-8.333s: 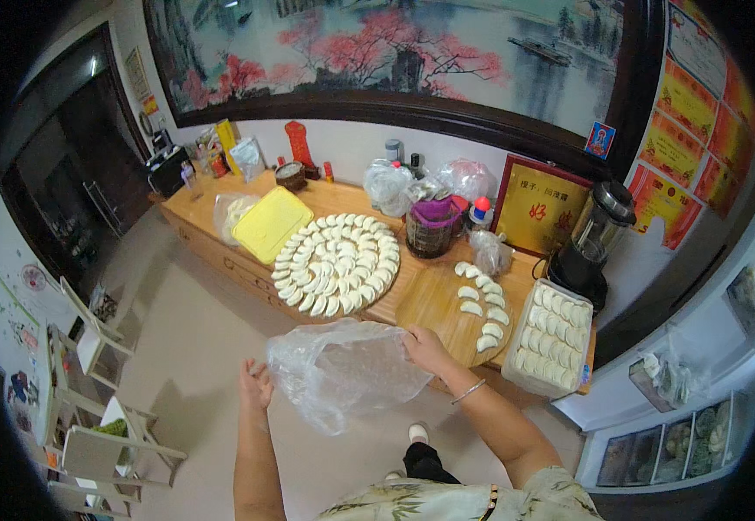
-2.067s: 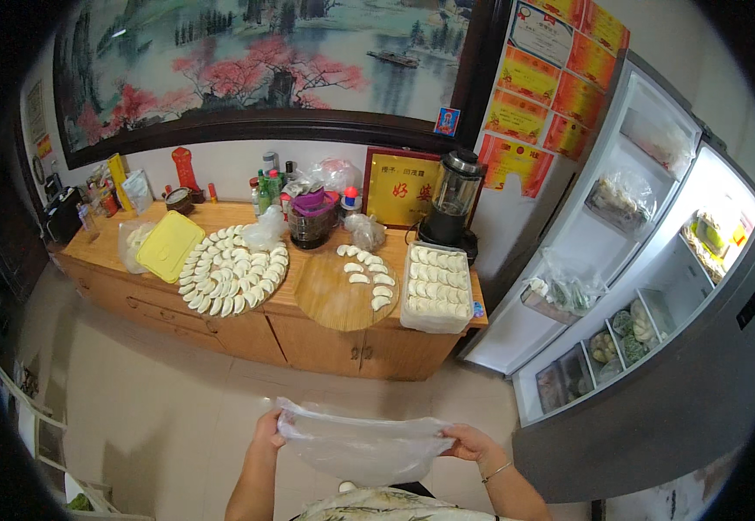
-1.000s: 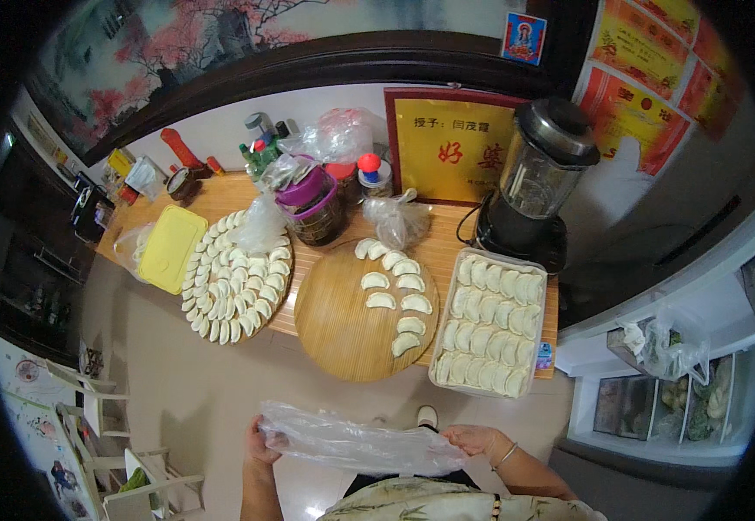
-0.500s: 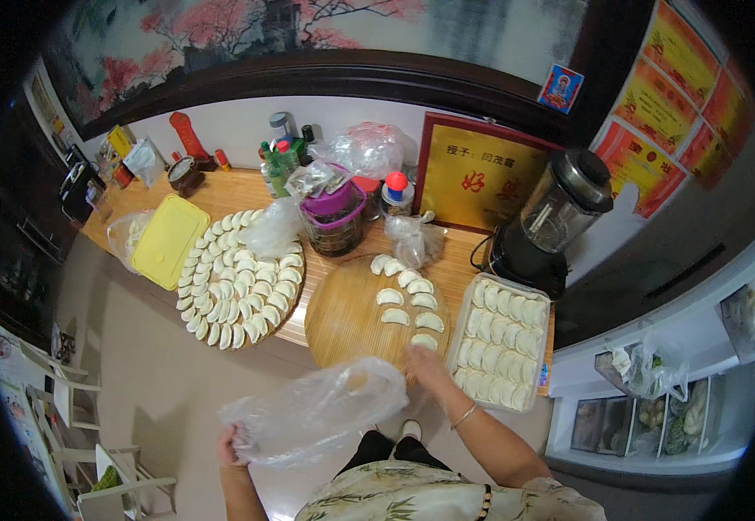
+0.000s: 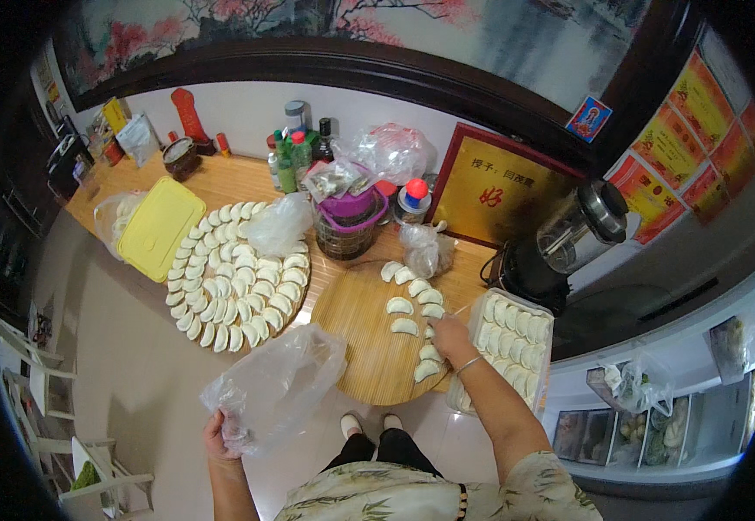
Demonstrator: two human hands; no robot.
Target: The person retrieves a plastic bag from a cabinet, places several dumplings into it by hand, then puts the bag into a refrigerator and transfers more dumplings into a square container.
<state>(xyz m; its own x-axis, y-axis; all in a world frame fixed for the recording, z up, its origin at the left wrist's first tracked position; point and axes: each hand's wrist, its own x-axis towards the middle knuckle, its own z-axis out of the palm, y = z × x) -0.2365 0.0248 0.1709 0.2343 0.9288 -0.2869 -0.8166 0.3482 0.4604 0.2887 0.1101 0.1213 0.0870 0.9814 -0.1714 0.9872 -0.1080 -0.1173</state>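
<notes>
A clear plastic bag [image 5: 284, 382] hangs from my left hand [image 5: 221, 436], whose fingers are closed on its gathered end. The bag's loose part spreads in front of the near left edge of a round wooden board [image 5: 351, 304]. My right hand [image 5: 452, 341] is over the board's right side, its bent fingers on a white dumpling [image 5: 430, 332] that they partly cover. Several other dumplings [image 5: 403, 326] lie on the board in a loose curve. Just right of this hand stands a clear plastic box [image 5: 456, 398] filled with rows of dumplings.
To the left is a second round tray packed with dumplings [image 5: 221, 286], beside a yellow lid [image 5: 162, 230]. Behind stand a purple-rimmed basket [image 5: 345, 227], bottles [image 5: 287, 165], a knotted plastic bag [image 5: 425, 249] and a blender [image 5: 568, 239]. An open fridge [image 5: 690, 382] is at right.
My right hand has moved away from me along the board onto another dumpling, uncovering a dumpling near the edge. My left hand has drawn the bag left, off the board's front. The view has shifted slightly.
</notes>
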